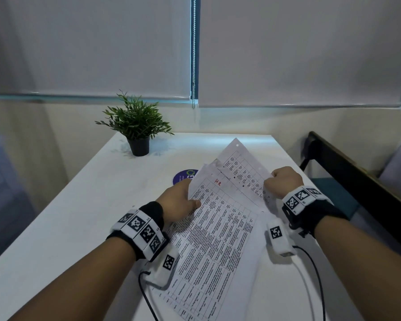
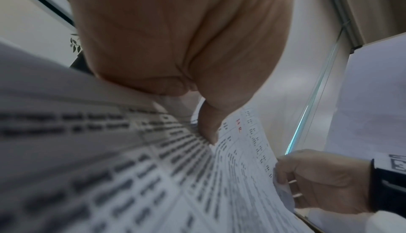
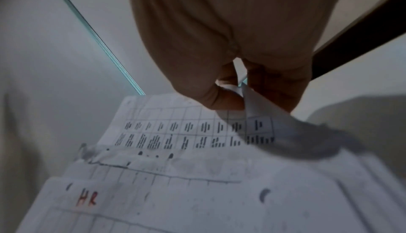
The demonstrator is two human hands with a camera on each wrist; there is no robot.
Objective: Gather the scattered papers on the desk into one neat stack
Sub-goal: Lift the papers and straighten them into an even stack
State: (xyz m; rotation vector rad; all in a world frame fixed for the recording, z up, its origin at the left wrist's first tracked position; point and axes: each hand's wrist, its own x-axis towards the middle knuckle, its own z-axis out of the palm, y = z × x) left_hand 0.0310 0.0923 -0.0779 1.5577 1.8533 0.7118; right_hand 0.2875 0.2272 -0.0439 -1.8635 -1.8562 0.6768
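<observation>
We see the papers (image 1: 220,218) in the middle of the white desk (image 1: 67,216), printed with tables, and they lie overlapped and fanned, not in line with each other. The left hand (image 1: 180,202) holds their left edge, the thumb on top of the sheet and the fingers under it. The right hand (image 1: 285,180) is closed as a fist at the right edge. From the head view we cannot tell how it holds, but the right wrist view shows the thumb and fingers (image 3: 228,101) pinching a lifted corner of paper. The left wrist view shows the left thumb (image 2: 208,127) pressed on the sheet near the red letters "HR". Only the head view shows the potted plant (image 1: 137,126) at the far left of the desk, a round blue sticker (image 1: 183,176) partly under the papers, and a dark chair (image 1: 357,181) to the right.
</observation>
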